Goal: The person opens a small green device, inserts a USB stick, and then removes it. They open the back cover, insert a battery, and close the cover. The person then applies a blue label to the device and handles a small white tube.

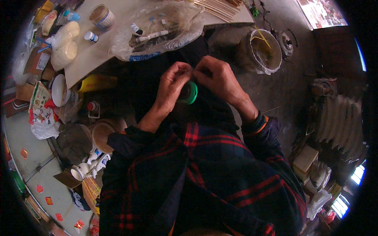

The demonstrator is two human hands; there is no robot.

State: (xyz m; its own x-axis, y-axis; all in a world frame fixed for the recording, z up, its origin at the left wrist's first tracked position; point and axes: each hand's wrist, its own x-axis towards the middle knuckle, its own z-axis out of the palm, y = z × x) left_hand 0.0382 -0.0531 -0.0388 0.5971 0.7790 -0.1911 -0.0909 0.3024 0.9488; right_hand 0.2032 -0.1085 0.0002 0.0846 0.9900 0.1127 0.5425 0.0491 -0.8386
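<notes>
while both hands hang over the lap on the person's side of the worktop [78,67], the thing that matters is a green ring [192,93], perhaps the rim of a jar or a roll, which lies below the fingertips, between the two wrists and toward the person's body. it is nearer the left hand [172,83]: its darker side reaches in behind that palm, and the ring looks to be just beside or against the heel of it, though whether the hand bears its weight i cannot tell. the ring is seen nearly edge-on, so its long outline runs away from the body, roughly in line with the left forearm, and its round face turns toward the right. the right hand [218,76] is farther off, with a dark gap between its palm and the ring. the hands are together at the tips only, thumb and fingers of each drawn in and almost meeting; what, if anything, is pinched there is too small to tell. beyond them, a clear plastic bag [189,17] with small items inside overhangs the near edge of the worktop, and a bundle of thin sticks [218,11] lies at its right-hand corner.
</notes>
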